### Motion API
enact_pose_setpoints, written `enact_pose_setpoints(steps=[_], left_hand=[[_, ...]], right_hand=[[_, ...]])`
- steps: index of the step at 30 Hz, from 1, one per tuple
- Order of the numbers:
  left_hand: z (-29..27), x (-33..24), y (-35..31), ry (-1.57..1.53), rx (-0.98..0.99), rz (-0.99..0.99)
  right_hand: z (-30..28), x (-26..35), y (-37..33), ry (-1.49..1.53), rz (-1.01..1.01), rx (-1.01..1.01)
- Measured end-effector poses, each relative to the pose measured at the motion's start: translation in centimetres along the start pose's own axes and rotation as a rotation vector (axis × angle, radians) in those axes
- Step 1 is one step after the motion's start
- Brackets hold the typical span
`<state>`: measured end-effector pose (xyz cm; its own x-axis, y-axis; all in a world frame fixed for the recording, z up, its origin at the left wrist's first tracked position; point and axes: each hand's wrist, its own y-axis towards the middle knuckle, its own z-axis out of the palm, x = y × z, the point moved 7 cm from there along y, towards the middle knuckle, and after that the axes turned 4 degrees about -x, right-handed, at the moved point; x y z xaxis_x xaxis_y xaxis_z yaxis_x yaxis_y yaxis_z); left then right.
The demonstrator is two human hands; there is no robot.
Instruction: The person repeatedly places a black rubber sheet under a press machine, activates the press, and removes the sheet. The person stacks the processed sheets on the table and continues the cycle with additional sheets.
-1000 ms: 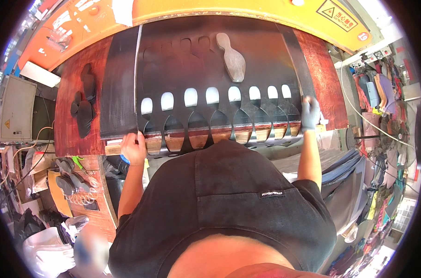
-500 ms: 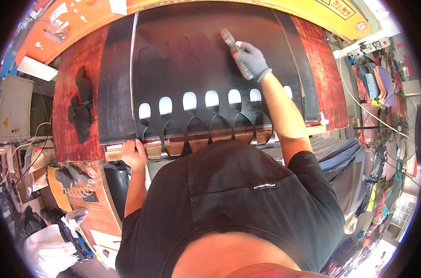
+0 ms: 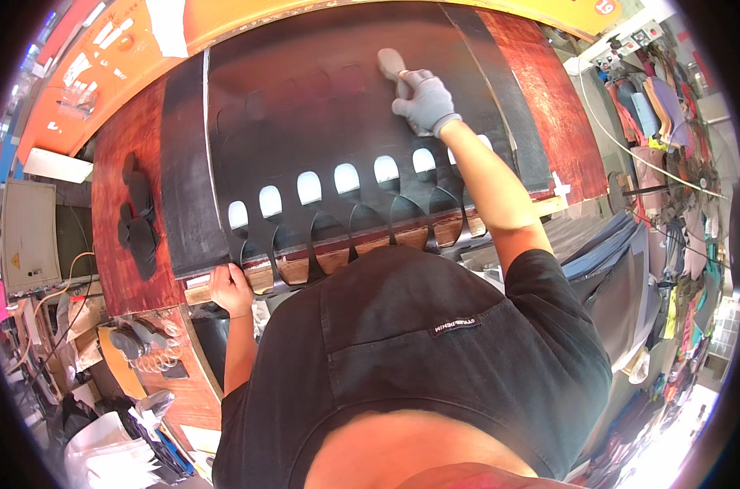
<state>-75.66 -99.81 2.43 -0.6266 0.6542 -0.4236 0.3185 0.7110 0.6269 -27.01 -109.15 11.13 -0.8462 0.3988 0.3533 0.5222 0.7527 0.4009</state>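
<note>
A large black sheet lies on a red-brown board, with a row of sole-shaped openings along its near side. White shows through the openings' far ends, and fainter sole outlines mark the sheet farther back. My right hand, in a grey glove, is closed around a narrow, sole-shaped cutting die over the far right part of the sheet. Whether the die touches the sheet I cannot tell. My bare left hand has its fingers curled on the sheet's near left edge.
An orange machine beam spans the far side. Black sole-shaped pieces lie on the red-brown board at left. Stacked dark sheets stand at the near right. Dies and tools sit on a lower shelf.
My view has turned slightly. My right hand has shifted a little with the die, which now points more away from me. My left hand stays at the sheet's edge.
</note>
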Motion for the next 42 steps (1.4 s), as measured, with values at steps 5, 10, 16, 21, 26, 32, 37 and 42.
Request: enact_pose_setpoints(steps=[5,10,16,21,26,32,37,42], left_hand=[[0.2,-0.1,0.4,-0.013,-0.010,0.008],[0.5,0.2,0.9,-0.016,-0.041,0.010],[0.5,0.2,1.2,-0.011,-0.026,-0.013],[0.5,0.2,1.3,-0.008,-0.003,-0.037],[0.4,0.0,1.7,-0.009,-0.008,-0.018],[1.7,0.0,2.8,0.003,-0.036,-0.009],[2.4,0.8,3.2,-0.027,-0.102,0.030],[3.7,2.4,4.0,-0.010,-0.122,0.046]], right_hand=[[0.8,0.5,-0.1,-0.109,0.005,0.010],[0.1,0.9,0.2,-0.058,0.015,-0.024],[0.4,-2.4,0.6,0.251,0.164,-0.054],[-2.5,-9.6,-4.2,0.468,0.352,-0.271],[-8.6,-12.9,-16.1,-0.007,0.226,-0.508],[-8.3,-17.7,-23.8,-0.083,0.415,-0.575],[-8.0,-17.5,-23.6,-0.063,0.463,-0.696],[-8.1,-16.0,-22.7,-0.090,0.409,-0.704]])
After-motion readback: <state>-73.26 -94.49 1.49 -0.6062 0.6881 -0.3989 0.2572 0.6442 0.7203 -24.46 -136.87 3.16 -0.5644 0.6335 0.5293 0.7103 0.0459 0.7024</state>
